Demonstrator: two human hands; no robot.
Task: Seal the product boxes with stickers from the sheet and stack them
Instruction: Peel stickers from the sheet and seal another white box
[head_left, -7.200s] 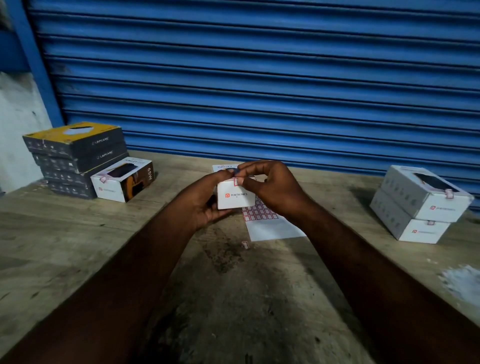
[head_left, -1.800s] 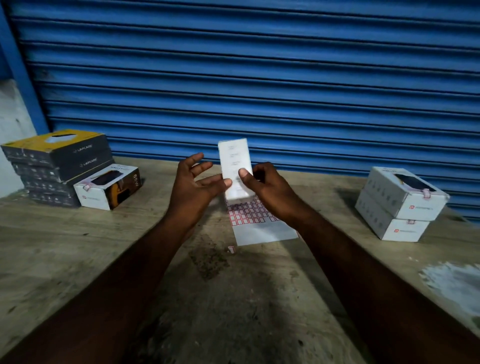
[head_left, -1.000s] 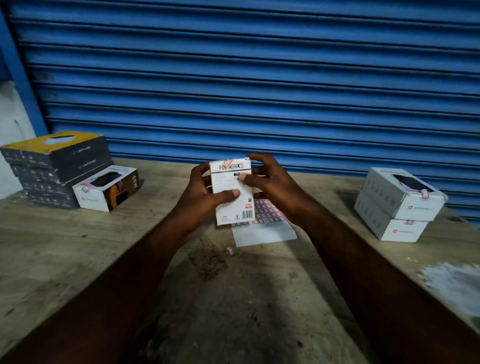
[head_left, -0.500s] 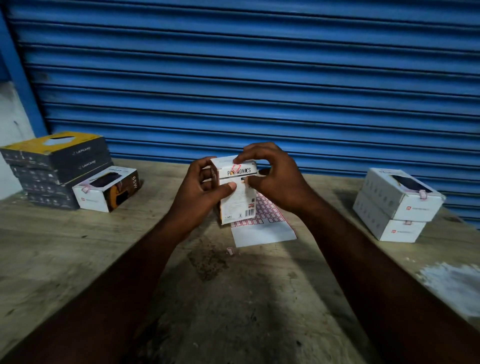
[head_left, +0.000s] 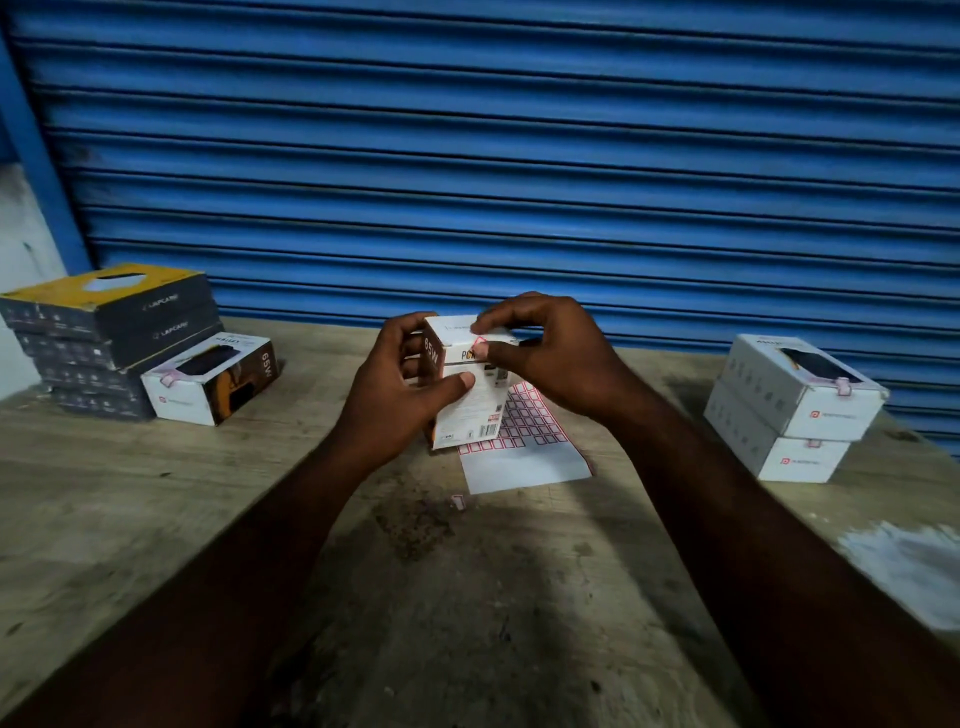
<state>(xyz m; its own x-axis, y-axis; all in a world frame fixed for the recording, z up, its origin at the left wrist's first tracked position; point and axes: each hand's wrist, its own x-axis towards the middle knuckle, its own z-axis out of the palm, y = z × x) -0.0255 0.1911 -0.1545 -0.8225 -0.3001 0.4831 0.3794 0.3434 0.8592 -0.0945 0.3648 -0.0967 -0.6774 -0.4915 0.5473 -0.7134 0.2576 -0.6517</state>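
The left hand (head_left: 410, 395) grips a white box (head_left: 470, 415) from its left side, thumb laid across the front face and fingers curled behind. The right hand (head_left: 550, 358) pinches the box's top edge, with its forefinger on the top flap and its thumb pressing on a red-bordered sticker (head_left: 479, 344) folded over that edge. The box stands upright in both hands, over the far left corner of the sticker sheet (head_left: 524, 452). I cannot tell whether its lower end touches the sheet.

The sheet lies flat on the counter (head_left: 467, 597), rows of stickers at its far end and its near part blank. One loose sticker (head_left: 458, 501) lies just beside its near left corner.

Bare counter lies to either side of the hands, and a broad stretch runs from the sheet toward the person. The far edge of the counter runs along a blue shutter (head_left: 519, 156).

At far left, a pile of what looks like four dark boxes (head_left: 109, 338) stands near that edge, with one sealed white box (head_left: 208, 376) just beside it. At far right stand two white boxes stacked (head_left: 795, 410), each with a sticker on its end. A pale patch (head_left: 909, 561) marks the counter nearer the person on that side.
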